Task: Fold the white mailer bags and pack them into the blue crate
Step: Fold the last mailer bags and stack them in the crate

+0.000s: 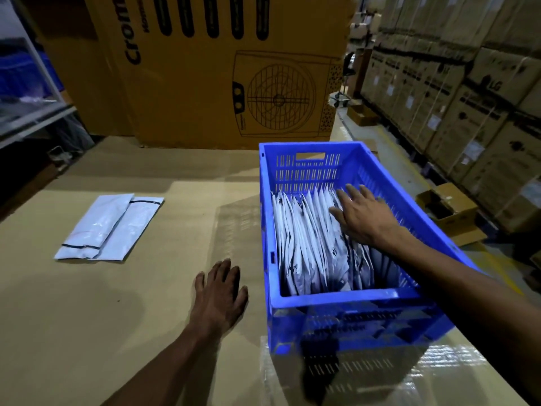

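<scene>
A blue crate (268, 230) stands on the cardboard work surface at the right. Several folded white mailer bags (304, 244) stand on edge in a row inside it. My right hand (363, 215) reaches into the crate with straight, spread fingers pressing on the tops of the far bags. My left hand (219, 294) rests flat on the cardboard just left of the crate's near corner, fingers straight and holding nothing. Two unfolded white mailer bags (111, 227) lie flat and overlapping on the surface at the far left.
A large brown carton (205, 68) printed with a fan drawing stands behind the surface. Stacked cartons (468, 98) line the aisle on the right, with an open small box (450, 212) on the floor. A metal shelf (26, 98) is at the left.
</scene>
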Motion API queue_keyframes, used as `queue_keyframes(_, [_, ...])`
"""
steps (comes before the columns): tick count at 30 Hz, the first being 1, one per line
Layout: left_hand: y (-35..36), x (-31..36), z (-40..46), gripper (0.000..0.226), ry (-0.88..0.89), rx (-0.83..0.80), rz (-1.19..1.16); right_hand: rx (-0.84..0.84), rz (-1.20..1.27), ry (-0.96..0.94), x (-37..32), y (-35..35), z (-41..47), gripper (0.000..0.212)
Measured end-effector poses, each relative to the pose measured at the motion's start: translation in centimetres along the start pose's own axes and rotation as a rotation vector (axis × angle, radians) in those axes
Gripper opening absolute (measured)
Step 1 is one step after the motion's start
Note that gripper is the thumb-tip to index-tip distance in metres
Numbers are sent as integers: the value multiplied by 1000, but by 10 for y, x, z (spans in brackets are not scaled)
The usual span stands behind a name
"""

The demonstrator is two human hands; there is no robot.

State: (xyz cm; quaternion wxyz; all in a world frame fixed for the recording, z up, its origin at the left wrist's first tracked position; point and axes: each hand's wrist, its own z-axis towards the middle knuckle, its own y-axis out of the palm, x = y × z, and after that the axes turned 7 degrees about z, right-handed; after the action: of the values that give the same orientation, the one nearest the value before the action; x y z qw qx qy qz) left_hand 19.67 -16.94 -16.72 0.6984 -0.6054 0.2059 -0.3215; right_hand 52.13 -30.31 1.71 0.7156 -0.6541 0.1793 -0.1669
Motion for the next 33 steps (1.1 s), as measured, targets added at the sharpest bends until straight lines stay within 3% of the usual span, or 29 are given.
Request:
queue_keyframes(4, [-5, -17, -5, 56, 12, 68, -13, 181, 91, -198, -43, -21, 12, 72])
queue_keyframes(11, [-13, -93, -27, 55, -150, 72, 81, 187, 155, -376, -142, -35, 43, 86])
queue_keyframes(14, [-19, -126, -37, 56, -204, 74, 93, 153, 137, -460, -193, -32, 55, 83])
queue_keyframes(17, [-26, -160, -44, 57, -238, 82, 110, 90, 106, -540, -243, -19, 66, 64])
queue_keyframes(22, [-36, -203, -43, 57, -327, 75, 139, 21, 97, -629, -314, 25, 72, 58])
queue_keyframes(26, [-34, -218, -25, 57, -270, 71, 147, -83, 151, -616, -353, 93, 59, 72])
queue_keyframes(30, [-27, -231, -2, 70, -196, 94, 93, -154, 210, -567, -367, 164, 40, 63])
queue_keyframes(33, [-21, -239, 17, 76, -145, 108, 56, -92, 242, -500, -371, 191, 29, 56])
